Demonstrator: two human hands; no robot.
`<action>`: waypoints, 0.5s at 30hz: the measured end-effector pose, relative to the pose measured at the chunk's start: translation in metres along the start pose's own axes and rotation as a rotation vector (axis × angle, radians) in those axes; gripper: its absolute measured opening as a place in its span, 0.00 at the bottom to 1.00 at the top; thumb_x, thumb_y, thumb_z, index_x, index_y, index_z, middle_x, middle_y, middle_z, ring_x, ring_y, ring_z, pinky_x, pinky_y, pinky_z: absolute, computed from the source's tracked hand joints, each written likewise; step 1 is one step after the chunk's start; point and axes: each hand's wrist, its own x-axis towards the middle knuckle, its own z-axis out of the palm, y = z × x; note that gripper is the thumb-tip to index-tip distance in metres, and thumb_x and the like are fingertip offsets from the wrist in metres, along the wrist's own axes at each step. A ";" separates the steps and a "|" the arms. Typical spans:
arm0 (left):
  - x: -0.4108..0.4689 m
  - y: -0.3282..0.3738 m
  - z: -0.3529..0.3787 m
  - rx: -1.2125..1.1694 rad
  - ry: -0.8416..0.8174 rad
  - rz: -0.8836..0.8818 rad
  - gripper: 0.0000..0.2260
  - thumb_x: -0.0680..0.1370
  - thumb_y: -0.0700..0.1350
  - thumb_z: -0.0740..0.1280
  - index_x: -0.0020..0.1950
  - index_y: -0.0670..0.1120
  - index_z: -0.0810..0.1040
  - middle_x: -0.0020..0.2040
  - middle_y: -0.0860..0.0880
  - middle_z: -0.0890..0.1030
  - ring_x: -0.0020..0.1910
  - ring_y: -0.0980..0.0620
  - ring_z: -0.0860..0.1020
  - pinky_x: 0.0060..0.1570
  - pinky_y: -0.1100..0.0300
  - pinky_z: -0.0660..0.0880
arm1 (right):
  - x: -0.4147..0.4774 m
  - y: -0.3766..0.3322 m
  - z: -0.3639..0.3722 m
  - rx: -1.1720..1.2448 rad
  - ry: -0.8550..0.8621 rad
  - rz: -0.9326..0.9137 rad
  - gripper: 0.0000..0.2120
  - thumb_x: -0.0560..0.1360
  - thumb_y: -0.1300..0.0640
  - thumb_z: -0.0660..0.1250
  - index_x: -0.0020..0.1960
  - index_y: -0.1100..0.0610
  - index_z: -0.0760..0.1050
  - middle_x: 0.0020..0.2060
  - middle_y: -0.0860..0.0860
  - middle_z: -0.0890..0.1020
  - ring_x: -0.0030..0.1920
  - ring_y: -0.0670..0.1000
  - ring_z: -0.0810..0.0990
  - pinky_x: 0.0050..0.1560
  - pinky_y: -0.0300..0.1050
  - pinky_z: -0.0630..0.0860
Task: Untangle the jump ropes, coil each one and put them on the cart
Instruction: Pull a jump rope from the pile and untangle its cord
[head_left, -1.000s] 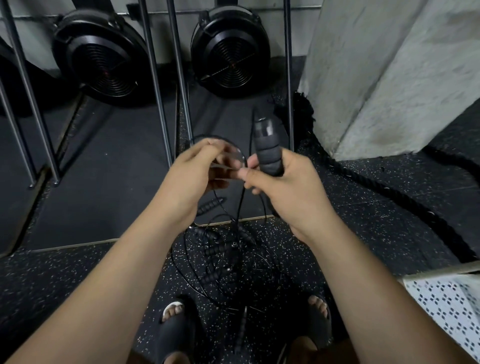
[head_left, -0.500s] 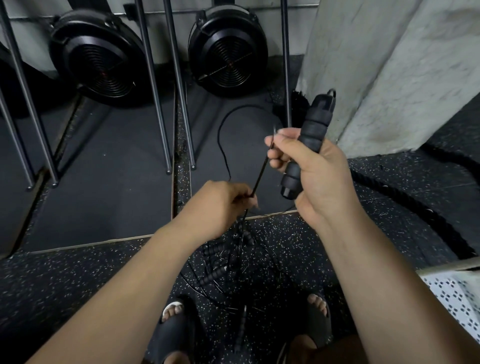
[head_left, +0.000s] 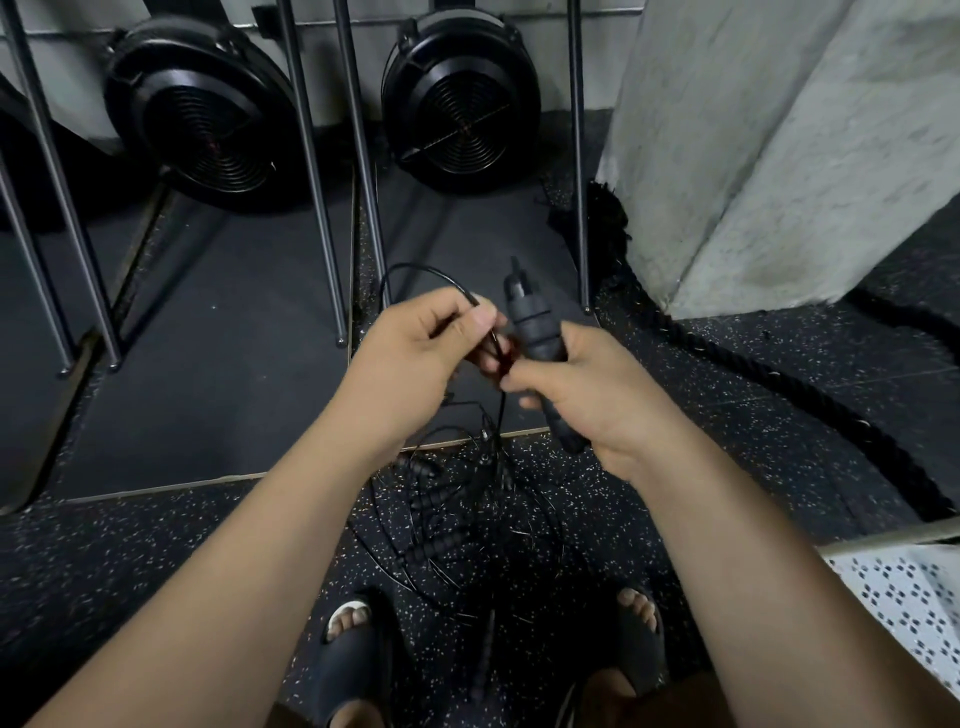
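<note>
While the right hand (head_left: 587, 395) curls tight around a foam handle (head_left: 535, 332) above the tangle (head_left: 467, 519) of ropes on the floor (head_left: 208, 571), the left hand (head_left: 415, 353) pinches the thin cord (head_left: 415, 266), also above the tangle; a hard pull may tighten knots there, because several cords cross

No writing, number, brand or sign can be read anywhere in the view. The black jump rope handle (head_left: 535, 332) shows only plain ridged foam. The left fan (head_left: 202, 114) and the right fan (head_left: 462, 109) show dark grilles with no legible badge. The grey pillar (head_left: 779, 156) is bare concrete. The white sheet (head_left: 904, 613) at the lower right bears a repeated pattern of small dark diamonds, not letters.
</note>
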 end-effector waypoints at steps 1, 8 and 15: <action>0.001 0.000 -0.002 -0.039 0.017 0.001 0.09 0.87 0.44 0.66 0.52 0.42 0.84 0.45 0.45 0.87 0.42 0.54 0.82 0.40 0.63 0.73 | -0.001 0.000 0.001 -0.007 -0.027 0.005 0.07 0.73 0.63 0.77 0.49 0.53 0.85 0.42 0.49 0.88 0.47 0.49 0.85 0.57 0.52 0.84; 0.004 -0.004 -0.009 -0.115 0.132 -0.009 0.08 0.86 0.43 0.66 0.50 0.45 0.83 0.45 0.49 0.85 0.40 0.54 0.80 0.39 0.60 0.72 | -0.002 0.000 0.006 -0.072 -0.067 -0.046 0.07 0.73 0.61 0.81 0.48 0.55 0.85 0.39 0.49 0.86 0.41 0.48 0.84 0.54 0.54 0.86; 0.004 -0.002 -0.006 -0.059 0.027 -0.178 0.13 0.86 0.57 0.65 0.54 0.50 0.84 0.46 0.52 0.86 0.47 0.52 0.84 0.51 0.49 0.78 | -0.005 -0.008 0.000 0.079 -0.017 -0.200 0.10 0.73 0.62 0.82 0.51 0.56 0.86 0.41 0.49 0.88 0.40 0.45 0.84 0.49 0.43 0.83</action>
